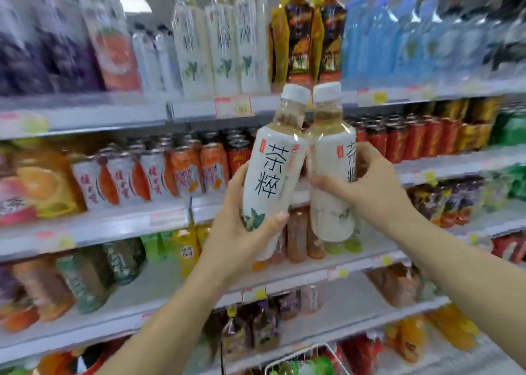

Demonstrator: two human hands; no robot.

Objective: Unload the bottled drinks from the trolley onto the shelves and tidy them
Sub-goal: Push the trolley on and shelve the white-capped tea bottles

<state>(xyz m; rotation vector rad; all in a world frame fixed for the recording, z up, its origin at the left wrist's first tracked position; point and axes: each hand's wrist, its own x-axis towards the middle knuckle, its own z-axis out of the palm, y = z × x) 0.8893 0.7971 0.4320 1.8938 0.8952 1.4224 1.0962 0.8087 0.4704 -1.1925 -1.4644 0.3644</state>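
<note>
- Stocked shelves [113, 112] span 9 to 3 o'clock; matching tea bottles [222, 47] are seen at 12 o'clock.
- A wire trolley [313, 357] is glimpsed at 6 o'clock.
- At centre, the left bottle [273, 175] and right bottle [330, 204] are held upright, touching.
- Each is clasped by one of the hands: left hand [236, 232], right hand [367, 181].
- Shelving seems under way; a lift towards 12 o'clock is likely needed.

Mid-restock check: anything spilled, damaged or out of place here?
Nothing stands out. The white-labelled plastic tea bottle in the left hand and its twin bottle in the right hand are capped and intact; no spill shows. Shelved rows are too blurred to judge.
</note>
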